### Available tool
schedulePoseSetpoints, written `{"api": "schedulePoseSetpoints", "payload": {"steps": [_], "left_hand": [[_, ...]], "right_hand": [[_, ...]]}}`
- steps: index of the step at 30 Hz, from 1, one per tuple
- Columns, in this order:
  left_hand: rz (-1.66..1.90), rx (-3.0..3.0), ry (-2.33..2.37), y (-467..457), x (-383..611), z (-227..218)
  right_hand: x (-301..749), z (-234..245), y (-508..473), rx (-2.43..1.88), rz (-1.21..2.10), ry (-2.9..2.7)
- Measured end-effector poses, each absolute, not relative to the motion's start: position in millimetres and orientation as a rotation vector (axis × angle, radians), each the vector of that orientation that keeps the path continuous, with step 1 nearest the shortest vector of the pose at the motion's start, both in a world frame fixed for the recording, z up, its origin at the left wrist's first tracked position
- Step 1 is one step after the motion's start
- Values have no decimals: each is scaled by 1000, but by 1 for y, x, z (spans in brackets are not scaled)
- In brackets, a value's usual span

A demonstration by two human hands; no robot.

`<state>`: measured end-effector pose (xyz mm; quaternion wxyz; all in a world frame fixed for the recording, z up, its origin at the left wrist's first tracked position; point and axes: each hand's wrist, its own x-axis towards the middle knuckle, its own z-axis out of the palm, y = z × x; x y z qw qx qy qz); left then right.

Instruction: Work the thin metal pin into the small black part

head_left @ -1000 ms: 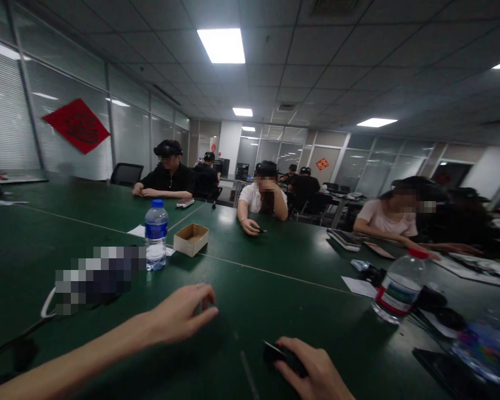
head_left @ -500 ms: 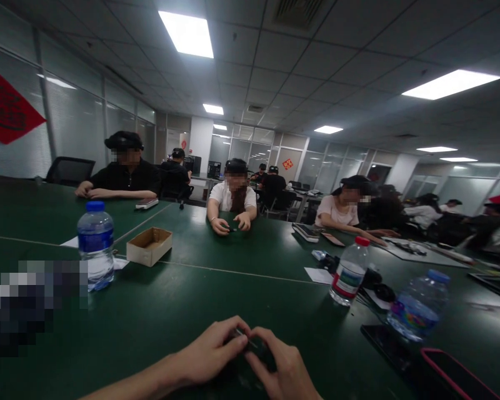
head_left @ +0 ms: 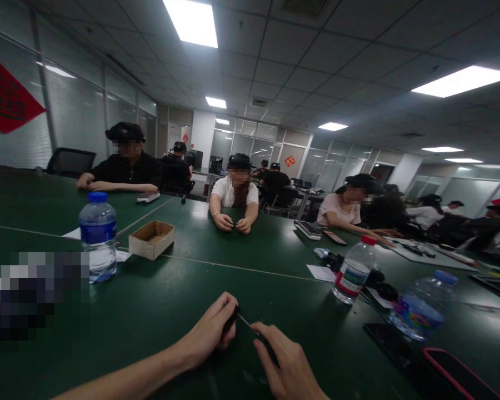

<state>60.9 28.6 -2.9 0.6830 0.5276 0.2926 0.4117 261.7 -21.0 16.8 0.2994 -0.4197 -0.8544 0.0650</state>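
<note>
Over the near part of the green table [head_left: 158, 328], my left hand [head_left: 212, 328] is closed on a small black piece [head_left: 232, 318] whose kind I cannot make out. My right hand [head_left: 287, 361] grips the dark handle of what looks like a small screwdriver [head_left: 246, 323]. Its thin metal shaft spans the gap between both hands, and its tip meets the black piece at my left fingers. My right palm and fingers partly hide the handle.
An open cardboard box [head_left: 152, 244] and a blue-capped bottle [head_left: 98, 239] stand at the left. To the right are a red-capped bottle [head_left: 353, 272], another blue-capped bottle [head_left: 425, 311], a dark phone [head_left: 389, 344] and a pink-edged phone [head_left: 462, 375]. Several people sit around.
My hands have drawn apart slightly, the left one lifting and turning, so the thin shaft and black piece now show. Across the table, a person's hands have come closer together.
</note>
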Motion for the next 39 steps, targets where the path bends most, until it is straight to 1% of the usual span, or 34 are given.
{"api": "schedulePoseSetpoints", "payload": {"steps": [14,39], "left_hand": [[904,1065,622,29,60,-1],[919,1174,658,23,59,9]], "right_hand": [[263,13,-21,-1117,79,-2275],[262,14,-22,-1119,59,-2279]]}}
